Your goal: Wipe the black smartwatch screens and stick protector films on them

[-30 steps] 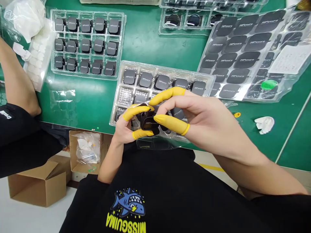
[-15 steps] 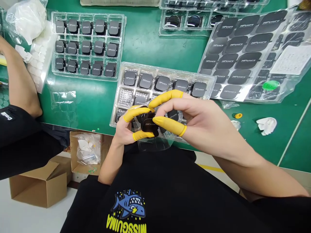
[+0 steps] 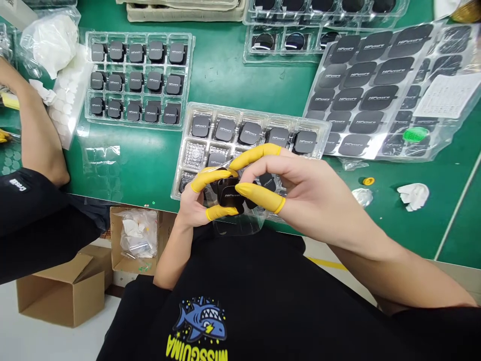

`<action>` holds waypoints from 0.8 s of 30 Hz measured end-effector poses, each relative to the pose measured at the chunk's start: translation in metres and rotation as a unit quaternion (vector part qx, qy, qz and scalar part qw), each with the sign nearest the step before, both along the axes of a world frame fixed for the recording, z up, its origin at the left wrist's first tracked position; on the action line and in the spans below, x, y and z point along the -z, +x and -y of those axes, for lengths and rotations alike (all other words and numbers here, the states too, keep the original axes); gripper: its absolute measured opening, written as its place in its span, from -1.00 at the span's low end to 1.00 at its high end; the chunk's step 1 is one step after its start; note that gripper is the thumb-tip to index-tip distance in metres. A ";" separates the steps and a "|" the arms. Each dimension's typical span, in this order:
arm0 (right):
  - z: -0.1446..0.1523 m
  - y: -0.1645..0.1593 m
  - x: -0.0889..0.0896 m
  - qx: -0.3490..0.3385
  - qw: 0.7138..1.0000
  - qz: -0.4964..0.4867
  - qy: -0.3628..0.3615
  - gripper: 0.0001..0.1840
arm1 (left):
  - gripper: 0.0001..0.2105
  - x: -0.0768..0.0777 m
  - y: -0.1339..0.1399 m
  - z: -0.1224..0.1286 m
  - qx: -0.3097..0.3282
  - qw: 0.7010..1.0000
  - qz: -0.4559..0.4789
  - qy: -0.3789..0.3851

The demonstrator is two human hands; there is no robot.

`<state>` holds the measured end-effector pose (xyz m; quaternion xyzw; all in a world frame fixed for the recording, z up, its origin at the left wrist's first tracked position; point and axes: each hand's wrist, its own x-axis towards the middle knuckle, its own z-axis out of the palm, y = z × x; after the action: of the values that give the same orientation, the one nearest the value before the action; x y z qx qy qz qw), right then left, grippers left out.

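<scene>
Hanging in front of middle tray (image 3: 179,170), clear film (image 3: 238,228) showed under black case (image 3: 227,195). Left hand (image 3: 193,204) pinched case there between thumb and finger. Right hand (image 3: 300,188) curled thumb and fingertips at case; whether gripping, could not tell. Right of middle tray lay sheet of black pieces (image 3: 387,125); left, full tray (image 3: 140,123); beyond, tray of dark discs (image 3: 270,56).

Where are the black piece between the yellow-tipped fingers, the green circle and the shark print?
Black piece (image 3: 228,194): head view, on its lettered face.
Green circle (image 3: 415,134): head view, on its middle.
Shark print (image 3: 194,316): head view, on the shark's blue body.
</scene>
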<state>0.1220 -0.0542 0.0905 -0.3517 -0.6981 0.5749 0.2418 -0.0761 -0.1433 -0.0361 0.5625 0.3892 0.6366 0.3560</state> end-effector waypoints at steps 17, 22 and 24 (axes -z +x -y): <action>0.000 0.000 0.003 -0.003 1.000 0.004 0.010 -0.91 | -0.32 0.001 -0.001 0.001 -0.005 1.000 0.006 -0.009; -0.001 0.000 0.003 -0.001 1.000 0.007 -0.001 -0.86 | -0.31 0.004 0.000 0.003 -0.007 1.000 0.006 -0.025; -0.002 -0.001 0.003 -0.001 1.000 0.005 -0.003 -0.82 | -0.30 0.005 0.000 0.004 -0.008 1.000 0.004 -0.030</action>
<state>0.1215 -0.0526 0.0874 -0.3543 -0.6981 0.5755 0.2365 -0.0765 -0.1469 -0.0412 0.5461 0.4114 0.6297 0.3689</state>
